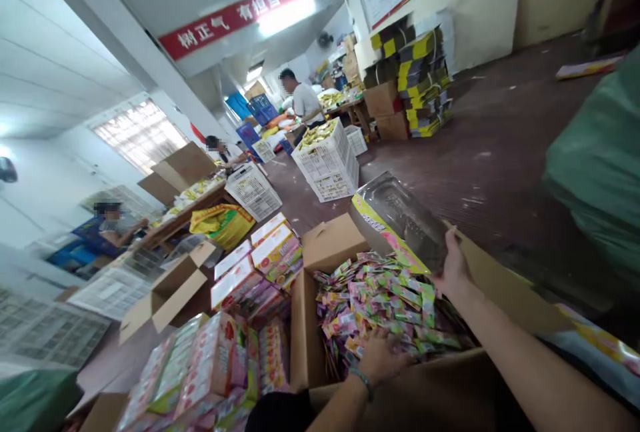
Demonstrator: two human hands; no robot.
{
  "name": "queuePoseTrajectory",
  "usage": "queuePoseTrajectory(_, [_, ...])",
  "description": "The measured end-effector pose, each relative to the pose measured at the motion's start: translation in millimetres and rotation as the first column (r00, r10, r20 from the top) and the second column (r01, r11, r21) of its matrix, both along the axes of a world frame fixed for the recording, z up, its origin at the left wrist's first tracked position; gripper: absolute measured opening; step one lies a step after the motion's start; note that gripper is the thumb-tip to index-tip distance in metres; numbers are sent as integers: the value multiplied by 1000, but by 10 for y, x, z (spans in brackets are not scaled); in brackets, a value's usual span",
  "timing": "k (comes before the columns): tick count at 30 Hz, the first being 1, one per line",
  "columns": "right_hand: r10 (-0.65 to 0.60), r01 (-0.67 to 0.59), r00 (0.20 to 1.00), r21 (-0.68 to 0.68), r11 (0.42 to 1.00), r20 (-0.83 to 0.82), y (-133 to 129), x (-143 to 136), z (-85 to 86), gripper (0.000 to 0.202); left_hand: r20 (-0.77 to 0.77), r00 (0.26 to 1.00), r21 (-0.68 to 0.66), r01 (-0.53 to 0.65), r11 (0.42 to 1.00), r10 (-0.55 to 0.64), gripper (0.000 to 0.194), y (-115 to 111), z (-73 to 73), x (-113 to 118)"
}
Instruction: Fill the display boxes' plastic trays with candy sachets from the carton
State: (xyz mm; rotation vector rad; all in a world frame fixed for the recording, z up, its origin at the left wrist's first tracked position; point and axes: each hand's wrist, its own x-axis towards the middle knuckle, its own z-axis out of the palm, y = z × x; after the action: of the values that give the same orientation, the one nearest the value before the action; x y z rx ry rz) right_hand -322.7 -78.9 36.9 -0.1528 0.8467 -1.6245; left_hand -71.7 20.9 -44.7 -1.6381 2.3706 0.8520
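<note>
A large brown cardboard box [305, 332] full of small colourful sachets [370, 295] stands right in front of me. My left hand [384, 355], with a band at the wrist, lies on the sachets near the box's close side. Its fingers are stretched over the pile, and their tips partly sink among the sachets. My right hand [456, 264] grips the near end of a display box [400, 215], which has a clear plastic window and a yellow and pink printed edge. That display box is tilted over the far right side of the carton, and no sachets show behind its window.
Printed fruit-pattern packs [200, 365] are stacked to the left, beside an open carton [175, 289]. White crates [327, 165] stand ahead on the floor. Several people sit working at tables farther back. Green sacking [600, 172] bulges at the right.
</note>
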Motion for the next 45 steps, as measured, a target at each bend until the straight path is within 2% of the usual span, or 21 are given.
queuePoseTrajectory(4, [-90, 71, 988, 156, 985, 122, 84, -122, 2, 44, -15, 999, 13, 29, 1000, -29, 96, 452, -80, 210])
queuePoseTrajectory(6, [-93, 56, 973, 176, 983, 211, 147, -177, 44, 42, 8, 1000, 6, 26, 1000, -26, 103, 522, -132, 261])
queuePoseTrajectory(8, [-87, 38, 952, 169, 985, 294, 225, -231, 117, 42, 31, 999, 24, 28, 999, -29, 105, 502, -160, 267])
queuePoseTrajectory(10, [-95, 61, 940, 115, 992, 327, 324, -302, 225, 42, 38, 999, 39, 30, 999, -31, 107, 451, -173, 250])
queuePoseTrajectory(12, [-98, 111, 938, -20, 994, 332, 451, -406, 368, 49, 36, 999, 35, 20, 999, -21, 107, 418, -190, 234])
queuePoseTrajectory(16, [-111, 202, 962, -378, 903, 249, 754, -653, 686, 68, 50, 999, 33, 7, 999, -8, 107, 424, -252, 239])
queuePoseTrajectory(18, [-119, 202, 968, -406, 891, 221, 867, -710, 798, 72, 49, 999, 33, 1, 999, -3, 107, 435, -283, 250])
queuePoseTrajectory(20, [-69, 146, 975, -373, 916, 211, 914, -670, 845, 81, 41, 999, 25, -9, 1000, 8, 105, 443, -302, 257])
queuePoseTrajectory(23, [139, -62, 970, -350, 935, 201, 864, -455, 810, 94, 45, 999, 13, -21, 1000, 21, 102, 446, -302, 257])
queuePoseTrajectory(25, [297, -219, 933, -339, 915, 201, 786, -278, 750, 94, 60, 998, 22, -20, 1000, 19, 102, 446, -290, 251])
queuePoseTrajectory(27, [400, -328, 896, -319, 889, 194, 704, -132, 682, 89, 68, 998, 32, -17, 999, 14, 102, 446, -278, 246])
queuePoseTrajectory(29, [442, -384, 882, -293, 876, 165, 634, -36, 618, 75, 65, 998, 33, -14, 999, 12, 101, 447, -269, 244])
queuePoseTrajectory(32, [433, -400, 896, -251, 881, 92, 559, 33, 546, 56, 44, 999, 23, -8, 1000, 7, 102, 452, -262, 245])
queuePoseTrajectory(35, [380, -364, 924, -197, 910, 48, 510, 65, 515, 46, 26, 1000, 6, 1, 1000, -1, 103, 460, -254, 248])
queuePoseTrajectory(40, [324, -318, 945, -119, 941, 40, 460, 85, 495, 41, 30, 999, 13, 12, 1000, -13, 105, 457, -235, 245])
queuePoseTrajectory(45, [309, -303, 950, -123, 945, 36, 438, 62, 448, 40, 39, 999, 27, 18, 999, -19, 103, 440, -207, 228])
